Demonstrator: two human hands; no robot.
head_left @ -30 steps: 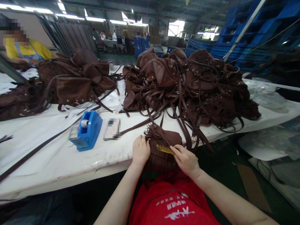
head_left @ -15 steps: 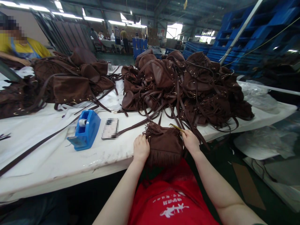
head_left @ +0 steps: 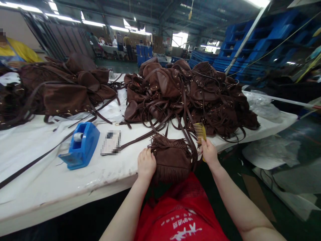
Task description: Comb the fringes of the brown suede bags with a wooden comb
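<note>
White worktable (head_left: 50,180), left hand (head_left: 146,164) clenched on fringed bag (head_left: 173,160), right hand (head_left: 208,153), grip clamped on yellow comb (head_left: 200,130)

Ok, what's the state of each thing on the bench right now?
Left hand: fingers curled on the left edge of the fringed bag.
Right hand: closed on the comb.
comb: upright, lifted clear of the bag.
fringed bag: lying at the edge of the table, fringe hanging over.
Tape dispenser: standing, roll loaded.
Bag pile: heaped, straps tangled.
</note>
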